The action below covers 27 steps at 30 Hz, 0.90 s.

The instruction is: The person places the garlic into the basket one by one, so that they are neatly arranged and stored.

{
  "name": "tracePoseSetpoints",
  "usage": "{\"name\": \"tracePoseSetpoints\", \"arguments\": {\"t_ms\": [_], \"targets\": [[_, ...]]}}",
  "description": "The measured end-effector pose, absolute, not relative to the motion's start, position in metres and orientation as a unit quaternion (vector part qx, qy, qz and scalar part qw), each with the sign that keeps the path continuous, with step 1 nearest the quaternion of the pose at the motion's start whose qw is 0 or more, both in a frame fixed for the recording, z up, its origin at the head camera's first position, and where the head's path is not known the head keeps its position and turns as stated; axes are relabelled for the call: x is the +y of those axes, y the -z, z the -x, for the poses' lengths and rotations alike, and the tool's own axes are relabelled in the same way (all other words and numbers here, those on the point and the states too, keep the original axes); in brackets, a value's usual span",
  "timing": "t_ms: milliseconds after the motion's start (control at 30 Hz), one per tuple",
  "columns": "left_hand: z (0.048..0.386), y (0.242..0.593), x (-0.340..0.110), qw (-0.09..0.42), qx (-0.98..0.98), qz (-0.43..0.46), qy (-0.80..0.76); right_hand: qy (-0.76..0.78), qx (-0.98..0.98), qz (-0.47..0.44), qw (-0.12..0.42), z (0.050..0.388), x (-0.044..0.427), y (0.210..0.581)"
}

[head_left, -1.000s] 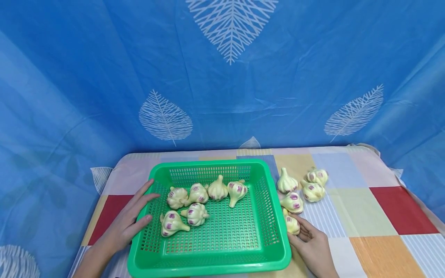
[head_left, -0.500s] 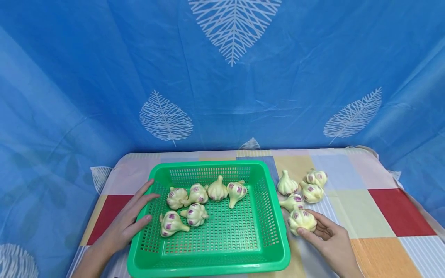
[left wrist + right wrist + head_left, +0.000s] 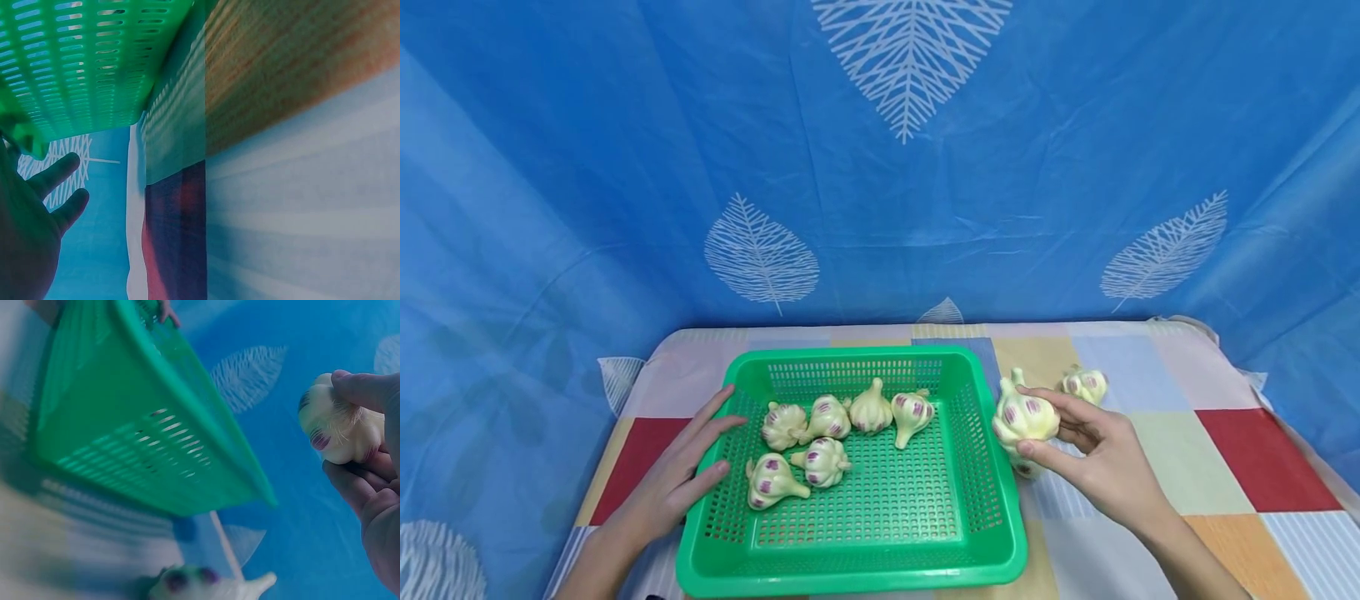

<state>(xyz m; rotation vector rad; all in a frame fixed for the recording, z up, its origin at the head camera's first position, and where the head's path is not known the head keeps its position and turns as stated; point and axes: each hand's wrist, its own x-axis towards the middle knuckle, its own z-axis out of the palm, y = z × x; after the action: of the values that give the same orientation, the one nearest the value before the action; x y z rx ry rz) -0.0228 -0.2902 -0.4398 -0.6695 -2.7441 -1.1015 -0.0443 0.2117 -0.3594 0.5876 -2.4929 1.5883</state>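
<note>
In the head view, my right hand (image 3: 1108, 458) pinches a garlic bulb (image 3: 1027, 417) between thumb and fingers, raised beside the basket's right wall. The right wrist view shows the same bulb (image 3: 334, 419) with its root end toward the camera. My left hand (image 3: 670, 479) lies at the left rim of the green plastic basket (image 3: 850, 581), fingers spread and fairly straight. Several purple-streaked garlic bulbs lie inside, one of them a bulb (image 3: 870, 408) with its stem up. Behind and below the held bulb, other bulbs are partly hidden.
A garlic bulb (image 3: 1084, 384) lies on the table right of the basket, beyond my right hand. A patchwork-patterned cloth (image 3: 1195, 467) covers the table. Behind it hangs a blue curtain (image 3: 880, 242) with white leaf prints.
My right hand has lifted the garlic bulb from the table by the basket's right side, first drawing it right, then up and away from me. Left hand and basket stay put.
</note>
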Motion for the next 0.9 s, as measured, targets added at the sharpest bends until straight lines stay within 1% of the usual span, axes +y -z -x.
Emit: {"name": "tracePoseSetpoints", "arguments": {"t_ms": [200, 400, 533, 833, 900], "targets": [[0.024, 0.442, -0.291, 0.051, -0.899, 0.226, 0.372, -0.526, -0.82, -0.221, 0.039, 0.056, 0.196, 0.346], [0.024, 0.442, -0.292, 0.047, -0.898, 0.225, 0.374, -0.51, -0.819, -0.262, -0.035, 0.069, 0.177, 0.346], [0.024, 0.442, -0.291, 0.045, -0.9, 0.225, 0.371, -0.455, -0.837, -0.293, -0.079, 0.078, 0.16, 0.349], [0.023, 0.44, -0.29, 0.043, -0.898, 0.22, 0.377, -0.312, -0.845, -0.403, -0.163, 0.101, 0.115, 0.358], [0.022, 0.44, -0.29, 0.043, -0.899, 0.22, 0.377, -0.276, -0.842, -0.43, -0.173, 0.104, 0.106, 0.362]]}}
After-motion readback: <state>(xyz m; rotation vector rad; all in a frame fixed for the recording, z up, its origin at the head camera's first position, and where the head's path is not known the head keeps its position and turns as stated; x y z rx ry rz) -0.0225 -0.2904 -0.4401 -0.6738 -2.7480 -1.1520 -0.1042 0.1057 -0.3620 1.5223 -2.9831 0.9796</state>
